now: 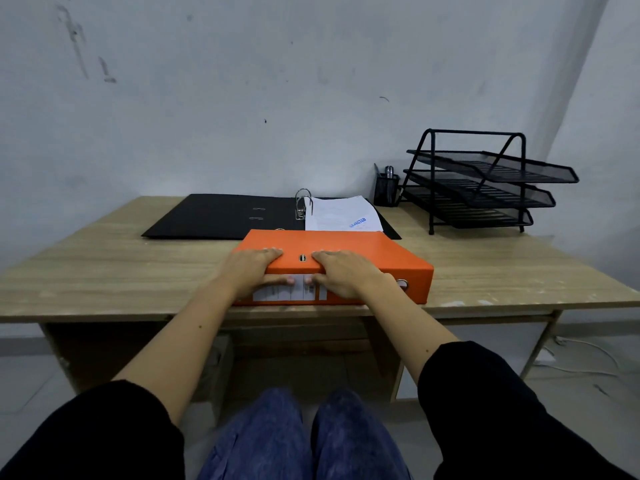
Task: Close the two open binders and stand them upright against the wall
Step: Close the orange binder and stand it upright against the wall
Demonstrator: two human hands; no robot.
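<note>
An orange binder [349, 245] lies closed and flat at the desk's front edge, its labelled spine facing me. My left hand [254, 270] grips its near edge, fingers on the top cover and thumb on the spine. My right hand [344, 273] holds the same edge right beside it, in the same way. Behind it a black binder [214, 216] lies open and flat, metal rings [304, 199] standing up, with white paper [341, 214] on its right half. The grey wall [277, 98] rises behind the desk.
A black three-tier mesh tray rack [485, 181] stands at the back right of the wooden desk [104, 258]. A black mesh pen cup [386, 190] sits just left of it. My knees are under the desk's front edge.
</note>
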